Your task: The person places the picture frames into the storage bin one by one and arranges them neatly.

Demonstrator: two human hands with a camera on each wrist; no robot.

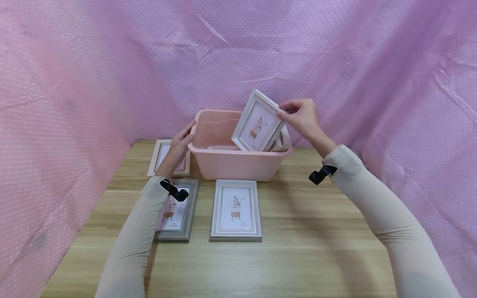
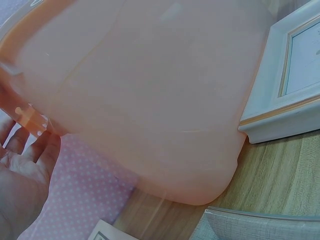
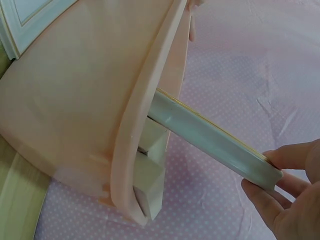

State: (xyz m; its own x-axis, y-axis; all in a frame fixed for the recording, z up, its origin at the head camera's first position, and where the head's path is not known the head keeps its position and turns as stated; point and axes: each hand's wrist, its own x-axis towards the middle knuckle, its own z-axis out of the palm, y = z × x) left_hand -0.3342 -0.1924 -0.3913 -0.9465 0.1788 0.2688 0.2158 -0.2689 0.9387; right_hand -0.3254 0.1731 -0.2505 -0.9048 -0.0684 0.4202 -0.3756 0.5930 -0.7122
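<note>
Head view: The right hand (image 1: 303,118) pinches the upper right corner of a tilted picture frame (image 1: 257,128), which lies left of and below that hand, its lower part inside the pink basin (image 1: 238,165). The left hand (image 1: 179,147) grips the basin's left rim. A firm pinch and a braced basin should prevent slipping or scraping. The left arm partly covers the grey frame (image 1: 191,211) below the left hand.

Left wrist view: The basin's wall, right of the hand, conceals the interior; the thumb cannot be made out.

Right wrist view: Digits clasp both faces of the frame. The rim hides its far end; pale blocks (image 3: 150,185) left of the hand remain unidentifiable.
</note>
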